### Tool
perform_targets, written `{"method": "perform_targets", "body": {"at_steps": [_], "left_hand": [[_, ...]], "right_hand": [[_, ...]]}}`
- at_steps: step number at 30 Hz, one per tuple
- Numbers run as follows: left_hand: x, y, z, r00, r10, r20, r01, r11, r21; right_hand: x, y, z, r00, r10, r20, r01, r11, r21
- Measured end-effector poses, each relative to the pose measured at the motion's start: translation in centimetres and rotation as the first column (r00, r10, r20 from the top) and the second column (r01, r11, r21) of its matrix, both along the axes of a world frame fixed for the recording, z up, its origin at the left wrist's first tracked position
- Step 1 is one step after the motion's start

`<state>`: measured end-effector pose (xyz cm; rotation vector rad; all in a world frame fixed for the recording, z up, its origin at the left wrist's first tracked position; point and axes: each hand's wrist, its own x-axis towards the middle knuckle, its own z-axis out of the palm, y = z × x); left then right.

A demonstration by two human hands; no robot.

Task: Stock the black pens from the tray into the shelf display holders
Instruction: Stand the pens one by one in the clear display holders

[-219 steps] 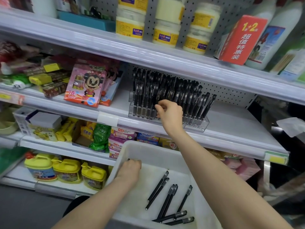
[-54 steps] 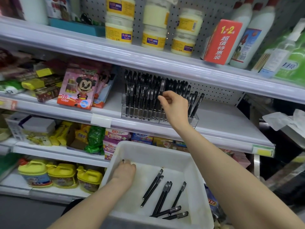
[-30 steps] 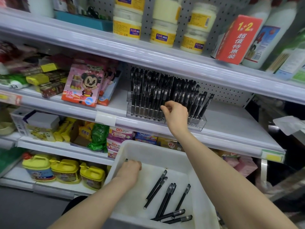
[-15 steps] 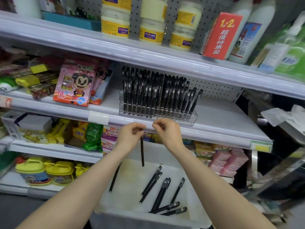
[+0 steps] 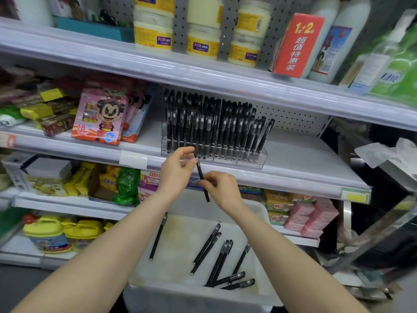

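Print on the barrels is too small to read, and the left hand [image 5: 178, 171] hides part of the clear display holder [image 5: 257, 158] front. Both forearms reach up side by side. One black pen [image 5: 198, 166] hangs nearly upright just before the shelf edge [image 5: 282, 179], above the white tray [image 5: 180, 242]. Left fingers pinch its top, and the right hand [image 5: 222, 192] fingers curl round its middle. More loose pens [image 5: 206, 250] lie in the tray.

Display holder [image 5: 248, 159] stands on shelf [image 5: 304, 161]; tray [image 5: 259, 212] below it holds loose pens [image 5: 207, 249].
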<state>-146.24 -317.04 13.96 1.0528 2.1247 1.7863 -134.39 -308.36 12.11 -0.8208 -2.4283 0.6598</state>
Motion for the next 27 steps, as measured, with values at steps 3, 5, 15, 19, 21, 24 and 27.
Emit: {"method": "perform_targets", "body": {"at_steps": [3, 5, 15, 19, 21, 24, 27], "left_hand": [[0.0, -0.5, -2.1, 1.0, 0.021, -0.017, -0.023, 0.99, -0.137], [0.0, -0.9, -4.1, 0.994, -0.001, -0.106, -0.03, 0.957, -0.289], [1.5, -3.1, -10.4, 0.885, -0.261, -0.386, -0.159, 0.609, -0.777], [2.1, -3.2, -11.7, 0.873, -0.36, -0.33, -0.12, 0.496, -0.86], [2.3, -3.3, -12.3, 0.865, -0.375, -0.332, -0.123, 0.484, -0.866], [2.1, -3.2, -12.4, 0.859, -0.367, -0.358, -0.138, 0.507, -0.851], [2.0, -3.4, -12.4, 0.861, -0.35, -0.369, -0.137, 0.538, -0.831]], "right_hand": [[0.2, 0.6, 0.6, 1.0, -0.021, -0.018, 0.021, 0.999, -0.025], [0.5, 1.0, 1.4, 0.999, -0.033, -0.029, 0.033, 0.999, -0.011], [1.0, 2.2, 6.0, 0.962, -0.064, -0.265, 0.094, 0.991, 0.1], [1.3, 2.7, 8.2, 0.927, -0.101, -0.361, 0.141, 0.986, 0.085], [1.1, 3.0, 8.9, 0.918, -0.109, -0.381, 0.157, 0.983, 0.097], [0.6, 3.6, 9.5, 0.914, -0.121, -0.388, 0.172, 0.98, 0.101], [-0.1, 4.0, 9.6, 0.907, -0.115, -0.405, 0.169, 0.981, 0.101]]}}
